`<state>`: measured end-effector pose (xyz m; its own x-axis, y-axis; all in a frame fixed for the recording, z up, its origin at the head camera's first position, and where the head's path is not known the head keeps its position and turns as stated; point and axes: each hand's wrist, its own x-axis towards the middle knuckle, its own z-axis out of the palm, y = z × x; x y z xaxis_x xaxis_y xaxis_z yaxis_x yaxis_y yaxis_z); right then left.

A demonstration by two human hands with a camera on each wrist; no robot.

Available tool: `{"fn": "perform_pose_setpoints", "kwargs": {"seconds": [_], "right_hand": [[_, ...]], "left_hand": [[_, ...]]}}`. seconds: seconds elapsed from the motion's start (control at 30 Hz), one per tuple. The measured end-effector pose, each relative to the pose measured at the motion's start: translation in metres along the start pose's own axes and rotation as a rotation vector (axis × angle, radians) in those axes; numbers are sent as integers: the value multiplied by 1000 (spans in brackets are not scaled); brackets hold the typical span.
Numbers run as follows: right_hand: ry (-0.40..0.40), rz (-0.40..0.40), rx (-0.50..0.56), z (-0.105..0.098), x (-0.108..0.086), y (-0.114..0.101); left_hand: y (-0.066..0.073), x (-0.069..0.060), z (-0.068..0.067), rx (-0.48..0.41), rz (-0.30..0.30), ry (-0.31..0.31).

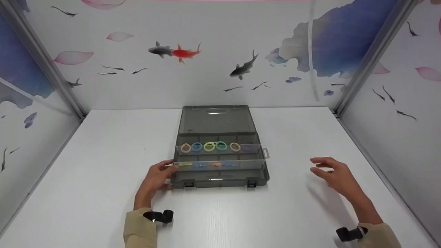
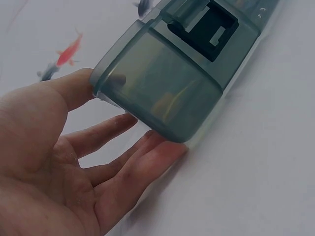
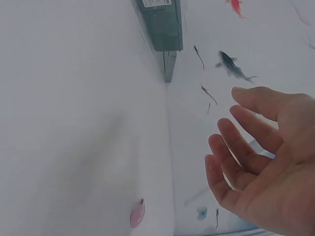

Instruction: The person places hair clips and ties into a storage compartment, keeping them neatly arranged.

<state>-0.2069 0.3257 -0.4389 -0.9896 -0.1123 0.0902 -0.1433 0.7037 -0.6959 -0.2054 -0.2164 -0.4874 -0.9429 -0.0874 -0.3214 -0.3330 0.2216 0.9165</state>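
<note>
A grey translucent plastic storage box lies on the white table with its lid folded back, open. My left hand holds the box by its left side, the thumb at the upper rim and the fingers lower along the wall, as the left wrist view shows. In the back row stand several coloured rings, among them a yellow ring and a green ring. Behind the front clear divider show coloured pieces, their shape unclear. My right hand hovers right of the box, fingers loosely bent, holding nothing.
White panels with painted fish enclose the table at the back and both sides, with metal posts at the corners. A hanging tab sticks out from the box's right side. Black latches sit along its front edge.
</note>
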Motion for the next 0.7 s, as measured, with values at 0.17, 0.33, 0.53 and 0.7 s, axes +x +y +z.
{"fn": "perform_pose_setpoints", "kwargs": {"seconds": [0.17, 0.33, 0.53, 0.7], "right_hand": [[-10, 73, -61, -11, -4, 18], [-45, 173, -38, -14, -6, 41], [-87, 300, 10, -15, -6, 63], [-108, 368, 22, -17, -5, 69]], "left_hand": [[0, 0, 1, 10, 1, -1], [0, 0, 0, 8, 3, -12], [-1, 0, 0, 10, 3, -3], [0, 1, 1, 14, 5, -1]]}}
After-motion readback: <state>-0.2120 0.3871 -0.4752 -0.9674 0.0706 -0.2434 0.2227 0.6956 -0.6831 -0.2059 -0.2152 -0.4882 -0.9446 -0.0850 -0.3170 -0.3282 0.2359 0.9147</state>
